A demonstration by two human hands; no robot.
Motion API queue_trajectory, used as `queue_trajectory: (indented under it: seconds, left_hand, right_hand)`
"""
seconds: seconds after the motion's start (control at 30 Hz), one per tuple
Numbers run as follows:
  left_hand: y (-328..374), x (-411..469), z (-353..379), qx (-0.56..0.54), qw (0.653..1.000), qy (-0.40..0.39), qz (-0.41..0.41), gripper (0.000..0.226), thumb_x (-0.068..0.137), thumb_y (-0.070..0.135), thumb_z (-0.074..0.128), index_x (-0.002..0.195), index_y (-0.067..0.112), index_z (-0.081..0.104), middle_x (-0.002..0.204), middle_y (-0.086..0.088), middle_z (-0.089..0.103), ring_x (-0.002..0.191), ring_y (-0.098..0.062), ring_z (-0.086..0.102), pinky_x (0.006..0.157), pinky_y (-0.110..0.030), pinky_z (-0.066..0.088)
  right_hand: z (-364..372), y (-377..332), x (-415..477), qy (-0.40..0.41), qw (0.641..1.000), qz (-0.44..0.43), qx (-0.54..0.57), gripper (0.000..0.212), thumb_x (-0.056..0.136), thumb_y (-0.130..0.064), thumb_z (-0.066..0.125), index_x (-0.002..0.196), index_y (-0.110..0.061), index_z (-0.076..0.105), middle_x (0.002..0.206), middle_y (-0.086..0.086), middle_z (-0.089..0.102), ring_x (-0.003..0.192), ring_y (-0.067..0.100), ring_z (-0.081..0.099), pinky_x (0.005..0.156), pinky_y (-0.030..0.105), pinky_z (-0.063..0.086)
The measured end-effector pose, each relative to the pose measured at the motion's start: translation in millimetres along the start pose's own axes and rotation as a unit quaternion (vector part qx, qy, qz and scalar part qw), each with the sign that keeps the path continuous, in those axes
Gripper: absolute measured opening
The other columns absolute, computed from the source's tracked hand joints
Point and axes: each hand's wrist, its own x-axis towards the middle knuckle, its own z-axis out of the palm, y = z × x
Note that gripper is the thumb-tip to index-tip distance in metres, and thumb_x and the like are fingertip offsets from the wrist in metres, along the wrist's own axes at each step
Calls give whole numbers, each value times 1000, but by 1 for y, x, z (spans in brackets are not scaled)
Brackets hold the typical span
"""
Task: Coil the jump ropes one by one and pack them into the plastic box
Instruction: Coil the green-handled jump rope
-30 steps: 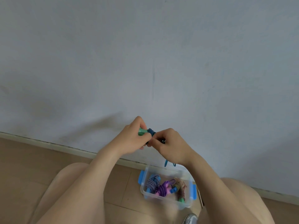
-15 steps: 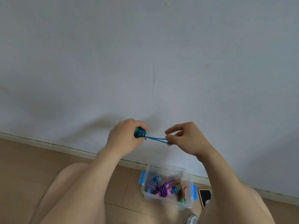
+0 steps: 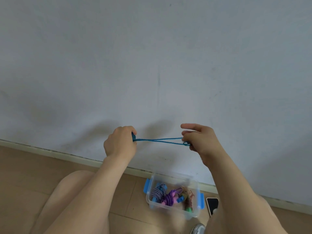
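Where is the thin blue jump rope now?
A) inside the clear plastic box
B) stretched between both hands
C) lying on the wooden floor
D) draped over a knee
B: the thin blue jump rope runs taut from the left hand to the right hand.

This looks like a room in a home, seen from low down. A plain pale wall [image 3: 152, 56], scuffed near its foot, fills the upper two thirds of the frame. It meets a skirting board [image 3: 50, 152] that slopes down to the right. Below lies a floor [image 3: 20, 174] of tan wood-look tiles. At lower right, a clear box [image 3: 170, 179] of ropes [image 3: 168, 198] and a phone [image 3: 212, 204] sit on that floor between bare knees [image 3: 76, 183].
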Motion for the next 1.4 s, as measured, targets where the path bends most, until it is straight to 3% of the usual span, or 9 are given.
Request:
queue_trajectory:
  seconds: [0.13,0.27,0.4,0.6,0.83,1.03,1.13,1.23,1.4]
  left_hand:
    - [-1,5,-3,-17,999,48,-16,29,94,22,70,117,40,69,114,4,64,96,-30,66,66,-32,41]
    - [-2,8,-4,-20,997,78,-18,33,94,18,71,119,39,68,111,2,61,92,-29,64,64,-32,40]
    - [-6,10,-1,-9,997,68,-26,37,93,10,72,117,38,70,110,3,60,89,-24,60,62,-32,40]
    - [-6,9,1,9,999,30,-39,32,96,15,72,121,35,68,117,0,60,97,-27,62,67,-34,41]
    - [-5,10,2,-35,999,14,33,30,91,26,80,116,39,70,115,7,66,100,-24,65,68,-31,42]
    - [-3,7,4,-129,974,-128,134,25,78,37,87,96,49,75,95,24,72,95,-7,65,80,-38,59]
    - [-1,6,2,-127,959,-183,174,30,73,40,91,96,51,76,96,26,72,95,-3,65,86,-38,59]
    - [4,2,1,-133,941,-225,213,33,69,44,92,99,48,78,94,28,73,93,0,68,86,-37,60]
    - [10,-2,-3,-182,932,-228,214,29,72,37,92,99,41,80,87,20,77,85,-2,72,82,-39,62]
  right_hand:
    - [-1,12,0,-51,942,-20,-331,36,81,1,61,105,-19,79,95,9,74,65,16,67,47,19,46]
    - [6,18,3,-24,922,-70,-381,32,85,-3,58,80,-25,82,76,1,73,72,17,67,63,26,56]
    - [14,3,1,-7,995,-5,98,27,98,7,55,95,-7,78,81,9,72,77,22,72,70,26,59]
    - [4,-9,-4,23,881,117,457,18,99,-2,51,113,-9,61,67,3,54,67,22,67,77,32,54]
    - [8,-1,-7,42,995,-66,-63,9,90,-30,76,95,-25,82,79,-16,64,82,12,55,74,26,45]
    - [17,20,-9,25,840,-157,-518,49,90,-77,56,122,-45,74,153,6,35,140,34,27,111,44,26]
    - [24,21,-11,-4,829,-180,-530,49,100,-53,54,147,-37,56,169,9,19,156,37,7,121,53,11]
    - [32,18,-17,-86,901,-247,-346,73,86,-13,55,157,-22,41,154,6,48,146,24,40,122,45,33]
    - [49,21,-25,-179,936,-218,-209,68,93,-22,66,154,-34,40,138,-5,57,120,9,63,99,26,55]
